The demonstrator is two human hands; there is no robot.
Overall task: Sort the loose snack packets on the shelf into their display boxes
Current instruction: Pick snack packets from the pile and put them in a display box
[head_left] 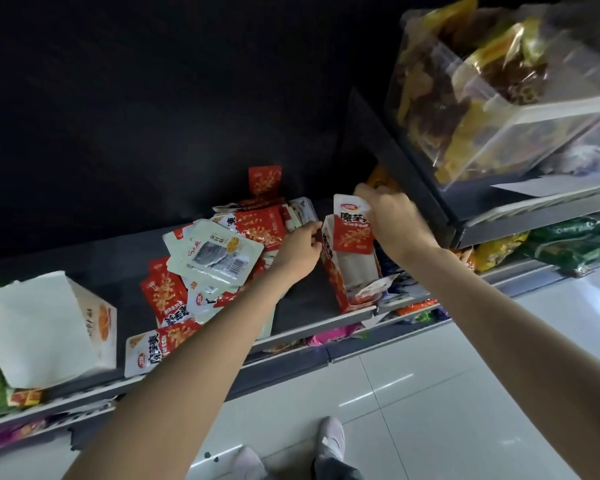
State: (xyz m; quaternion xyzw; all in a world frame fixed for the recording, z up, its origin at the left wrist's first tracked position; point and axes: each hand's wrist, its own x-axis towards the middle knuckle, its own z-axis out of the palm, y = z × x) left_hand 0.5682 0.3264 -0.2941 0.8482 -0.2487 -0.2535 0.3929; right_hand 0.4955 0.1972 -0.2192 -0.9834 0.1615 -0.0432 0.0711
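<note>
Item — red-and-white snack packet [353, 227], pinched at its top edge by the right hand [394, 221] and held upright in the mouth of the red display box [347, 271], whose near-left rim the left hand [300, 249] grips with curled fingers. Risk, as judged: the narrow box stands at the front lip of the dark shelf [302, 299], so a hard push could tip it off or crumple the packet against those inside. Surroundings — loose pile of packets [215, 268] left of the box, white box [45, 327] further left, clear bin [492, 98] on the shelf above, pale tiled floor [430, 393] below
</note>
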